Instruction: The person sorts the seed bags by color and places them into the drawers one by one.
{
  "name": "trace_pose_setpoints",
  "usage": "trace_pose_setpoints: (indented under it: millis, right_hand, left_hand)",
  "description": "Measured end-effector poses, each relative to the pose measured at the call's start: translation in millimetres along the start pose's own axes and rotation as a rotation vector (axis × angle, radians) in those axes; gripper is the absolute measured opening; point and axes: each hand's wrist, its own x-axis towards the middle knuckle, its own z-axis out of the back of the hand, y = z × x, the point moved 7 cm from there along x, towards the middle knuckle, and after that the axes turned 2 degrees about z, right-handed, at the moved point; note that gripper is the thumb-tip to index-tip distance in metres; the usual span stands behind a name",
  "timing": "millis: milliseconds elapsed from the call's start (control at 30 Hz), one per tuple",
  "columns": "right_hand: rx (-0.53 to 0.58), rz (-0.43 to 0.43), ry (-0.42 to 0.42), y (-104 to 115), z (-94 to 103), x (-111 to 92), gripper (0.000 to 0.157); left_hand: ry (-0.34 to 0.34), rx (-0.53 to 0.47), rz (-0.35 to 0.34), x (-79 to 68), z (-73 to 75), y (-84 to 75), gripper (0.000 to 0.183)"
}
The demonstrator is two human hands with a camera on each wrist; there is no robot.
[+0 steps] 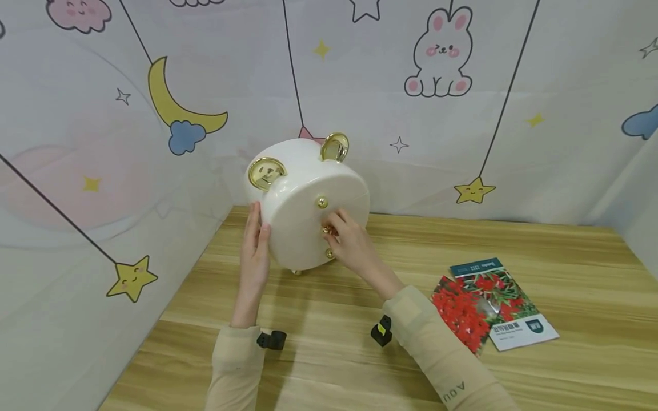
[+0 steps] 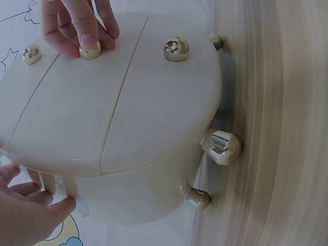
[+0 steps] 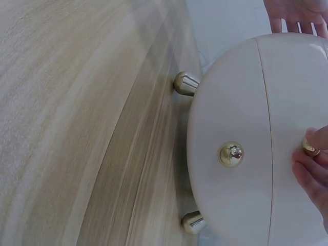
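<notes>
A glossy white rounded box [image 1: 300, 228] with three drawer fronts, gold knobs, gold ears and gold feet stands on the wooden table. My right hand [image 1: 353, 242] pinches the middle gold knob [image 3: 309, 148] between thumb and fingers. The upper knob [image 1: 321, 202] and the lower knob [image 3: 231, 154] stay untouched. Against the side of the box rests my left hand [image 1: 255, 251], its fingers extended along the white wall. In the left wrist view the seams between the drawer fronts look closed.
Two seed packets or leaflets with red flowers, one with a white lower band [image 1: 521, 337], lie on the table [image 1: 319, 365] at the right. Small black objects [image 1: 272, 340] sit near both wrists. A printed cloth [image 1: 380, 114] hangs behind the box.
</notes>
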Motion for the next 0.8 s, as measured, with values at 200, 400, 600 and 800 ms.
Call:
trace_pose_setpoints:
  millis: [200,400,600,800]
  right_hand:
    - [-0.007,-0.040,0.009,-3,-1.0,-5,0.021]
    - [0.094,-0.162,-0.006,-17,-4.5,-18,0.025]
    - [0.141,-0.216,-0.029,-22,-6.8,-27,0.024]
    - [0.123,-0.277,-0.009,-25,-14.1,-33,0.024]
  left_hand:
    - [-0.004,-0.010,-0.010,-0.1,0.0,0.3,0.049]
    - [-0.010,-0.011,-0.002,0.2,0.4,0.8,0.048]
    - [-0.007,0.002,0.008,0.2,0.8,1.7,0.048]
    - [-0.008,0.001,0.010,-0.7,1.2,0.8,0.048]
